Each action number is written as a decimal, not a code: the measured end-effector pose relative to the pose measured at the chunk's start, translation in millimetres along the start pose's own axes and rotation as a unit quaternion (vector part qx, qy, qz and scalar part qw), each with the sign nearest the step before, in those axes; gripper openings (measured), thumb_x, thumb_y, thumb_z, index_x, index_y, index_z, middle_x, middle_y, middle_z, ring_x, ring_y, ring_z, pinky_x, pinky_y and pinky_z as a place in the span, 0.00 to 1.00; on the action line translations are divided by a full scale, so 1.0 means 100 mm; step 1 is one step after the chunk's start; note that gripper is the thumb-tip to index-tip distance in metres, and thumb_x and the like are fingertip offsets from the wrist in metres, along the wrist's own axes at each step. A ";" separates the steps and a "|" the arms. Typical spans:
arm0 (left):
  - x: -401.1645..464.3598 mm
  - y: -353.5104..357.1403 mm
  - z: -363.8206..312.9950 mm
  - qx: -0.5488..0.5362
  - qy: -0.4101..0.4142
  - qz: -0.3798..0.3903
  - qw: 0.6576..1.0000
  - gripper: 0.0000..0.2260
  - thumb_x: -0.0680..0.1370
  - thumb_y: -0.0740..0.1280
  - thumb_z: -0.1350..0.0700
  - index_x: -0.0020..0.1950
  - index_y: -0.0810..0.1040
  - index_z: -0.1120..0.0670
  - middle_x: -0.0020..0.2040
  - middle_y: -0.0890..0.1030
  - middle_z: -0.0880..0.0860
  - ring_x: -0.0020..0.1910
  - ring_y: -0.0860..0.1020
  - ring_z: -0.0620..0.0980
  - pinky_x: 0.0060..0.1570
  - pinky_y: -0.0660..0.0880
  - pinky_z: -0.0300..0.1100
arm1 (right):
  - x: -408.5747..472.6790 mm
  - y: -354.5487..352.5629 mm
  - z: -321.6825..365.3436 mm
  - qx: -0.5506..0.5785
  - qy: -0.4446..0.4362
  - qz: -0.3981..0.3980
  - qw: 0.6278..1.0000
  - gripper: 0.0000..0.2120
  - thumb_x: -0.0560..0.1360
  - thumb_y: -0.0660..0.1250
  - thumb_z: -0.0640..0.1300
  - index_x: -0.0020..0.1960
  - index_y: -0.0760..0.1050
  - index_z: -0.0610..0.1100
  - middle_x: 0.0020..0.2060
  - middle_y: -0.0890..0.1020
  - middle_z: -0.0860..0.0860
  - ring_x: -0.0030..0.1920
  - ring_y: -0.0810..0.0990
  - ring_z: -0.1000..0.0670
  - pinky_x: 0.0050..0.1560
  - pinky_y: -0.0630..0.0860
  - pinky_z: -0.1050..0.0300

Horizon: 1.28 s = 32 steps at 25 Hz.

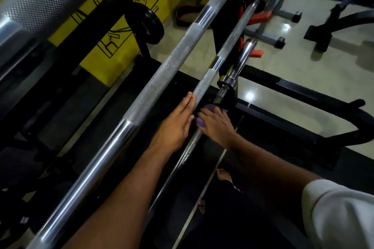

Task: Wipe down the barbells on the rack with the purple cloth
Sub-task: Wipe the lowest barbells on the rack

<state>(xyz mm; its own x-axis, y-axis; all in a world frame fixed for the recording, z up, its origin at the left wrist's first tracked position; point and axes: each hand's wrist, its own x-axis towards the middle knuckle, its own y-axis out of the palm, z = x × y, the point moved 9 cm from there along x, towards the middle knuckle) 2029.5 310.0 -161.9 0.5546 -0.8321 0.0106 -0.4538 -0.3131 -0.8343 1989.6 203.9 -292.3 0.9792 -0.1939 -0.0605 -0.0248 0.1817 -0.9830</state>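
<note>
Both bare forearms reach forward and down, converging toward the middle of the view. The left hand (174, 123) lies flat with its fingers straight and pressed together, pointing away from the body. The right hand (215, 124) sits just beside it, palm down, fingers curled over a bunched purple cloth (199, 122); a white sleeve (340, 214) covers the right upper arm
</note>
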 end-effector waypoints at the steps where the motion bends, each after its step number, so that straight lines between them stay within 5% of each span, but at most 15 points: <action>1: 0.00 0.00 0.01 -0.007 -0.002 0.002 1.000 0.24 0.84 0.59 0.57 0.81 0.58 0.52 0.82 0.54 0.46 0.78 0.58 0.41 0.73 0.59 0.33 | -0.04 0.02 0.03 0.031 0.013 0.008 0.999 0.22 0.80 0.61 0.59 0.71 0.72 0.51 0.72 0.72 0.51 0.57 0.74 0.42 0.49 0.76 0.49; 7: 0.01 0.02 0.06 -0.032 -0.014 0.006 0.999 0.25 0.84 0.59 0.57 0.81 0.58 0.49 0.81 0.54 0.43 0.78 0.56 0.38 0.73 0.59 0.36 | -0.48 0.07 0.53 0.108 -0.083 0.084 0.987 0.26 0.82 0.58 0.59 0.79 0.61 0.57 0.79 0.61 0.57 0.61 0.72 0.44 0.55 0.74 0.49; 9: 0.01 0.02 0.06 -0.037 -0.010 0.003 0.999 0.25 0.84 0.59 0.57 0.81 0.58 0.49 0.81 0.54 0.43 0.78 0.57 0.38 0.74 0.59 0.36 | -0.57 -0.09 0.39 0.171 -0.030 0.031 0.984 0.25 0.81 0.53 0.65 0.75 0.66 0.61 0.73 0.69 0.59 0.61 0.70 0.47 0.60 0.70 0.49; 11: 0.01 0.01 0.05 -0.038 -0.007 0.000 0.999 0.24 0.84 0.59 0.57 0.81 0.59 0.50 0.81 0.55 0.45 0.78 0.57 0.39 0.74 0.58 0.33 | -0.70 -0.22 0.04 0.341 0.103 -0.039 0.934 0.21 0.79 0.54 0.64 0.69 0.73 0.62 0.65 0.72 0.58 0.63 0.69 0.49 0.65 0.68 0.48; 12: 0.01 0.00 0.05 -0.036 -0.009 -0.002 0.999 0.24 0.84 0.60 0.57 0.80 0.59 0.51 0.81 0.56 0.46 0.78 0.58 0.39 0.73 0.57 0.32 | -0.78 -0.24 -0.14 0.478 0.178 -0.068 0.857 0.18 0.81 0.56 0.60 0.65 0.76 0.60 0.63 0.75 0.57 0.65 0.72 0.48 0.66 0.69 0.47; 14: 0.01 -0.02 0.04 -0.032 -0.009 -0.007 0.999 0.25 0.84 0.60 0.58 0.80 0.59 0.51 0.81 0.56 0.46 0.78 0.58 0.40 0.73 0.57 0.31 | -0.98 -0.13 -0.49 0.715 0.348 -0.135 0.592 0.10 0.82 0.61 0.52 0.57 0.80 0.55 0.54 0.84 0.52 0.59 0.80 0.47 0.60 0.76 0.45; 16: 0.01 -0.03 0.02 -0.029 -0.008 -0.006 1.000 0.25 0.84 0.60 0.58 0.80 0.59 0.51 0.81 0.56 0.46 0.78 0.58 0.40 0.73 0.56 0.29 | -1.19 0.21 -0.69 0.792 0.470 -0.169 0.352 0.10 0.81 0.64 0.54 0.55 0.81 0.51 0.44 0.86 0.49 0.50 0.84 0.46 0.48 0.80 0.51; 18: 0.01 -0.03 0.02 -0.030 -0.009 -0.004 1.000 0.25 0.84 0.60 0.58 0.80 0.59 0.52 0.81 0.56 0.46 0.78 0.58 0.40 0.72 0.56 0.28 | -1.25 0.50 -0.74 0.808 0.498 -0.185 0.256 0.18 0.77 0.67 0.57 0.60 0.82 0.47 0.49 0.86 0.45 0.53 0.84 0.44 0.46 0.80 0.53; 20: 0.01 -0.02 0.01 -0.029 -0.008 -0.001 1.000 0.24 0.84 0.60 0.57 0.81 0.59 0.52 0.81 0.55 0.46 0.78 0.58 0.39 0.72 0.56 0.29 | -1.16 0.71 -0.70 0.804 0.516 -0.187 0.230 0.20 0.76 0.66 0.58 0.60 0.82 0.46 0.52 0.85 0.43 0.51 0.84 0.44 0.47 0.79 0.52; 29: 0.02 -0.02 -0.01 -0.031 0.016 -0.017 0.999 0.24 0.83 0.62 0.61 0.79 0.62 0.58 0.80 0.59 0.53 0.78 0.60 0.45 0.75 0.59 0.36 | 0.08 0.66 -0.54 0.838 0.442 -0.129 0.293 0.25 0.78 0.53 0.60 0.60 0.78 0.45 0.55 0.83 0.41 0.52 0.81 0.43 0.56 0.76 0.52; 32: 0.04 -0.04 -0.02 -0.031 0.017 -0.016 0.999 0.24 0.83 0.62 0.62 0.79 0.62 0.59 0.80 0.59 0.54 0.78 0.60 0.46 0.75 0.58 0.36 | -0.09 0.87 -0.17 0.863 0.435 -0.084 0.242 0.27 0.78 0.53 0.61 0.59 0.80 0.44 0.50 0.85 0.42 0.51 0.83 0.43 0.54 0.77 0.52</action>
<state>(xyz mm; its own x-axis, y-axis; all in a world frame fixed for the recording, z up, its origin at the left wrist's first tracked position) 2032.0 306.5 -157.5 0.5469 -0.8353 0.0567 -0.4790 -0.3678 -0.7971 1975.4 205.4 -380.5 0.5061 -0.3318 -0.7961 0.8568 0.0879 0.5080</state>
